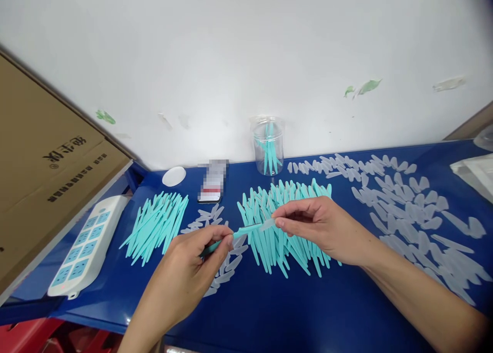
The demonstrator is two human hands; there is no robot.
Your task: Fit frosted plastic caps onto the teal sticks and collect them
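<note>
I see L hand (192, 260) pinched shut on a slim teal stick (244, 232); R hand (319, 224) pinches a frosted clear cap (268, 223) at its tip, prob. touching; too small to confirm.

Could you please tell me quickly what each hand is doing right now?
Left hand: closed, pinching a slim teal plastic stick.
Right hand: closed, pinching a small translucent plastic cap at the stick's tip.

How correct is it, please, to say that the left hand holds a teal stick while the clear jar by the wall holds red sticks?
One detail is wrong: the head view shows the clear jar by the wall holds teal sticks, not red ones. The left hand does hold a teal stick.
</note>
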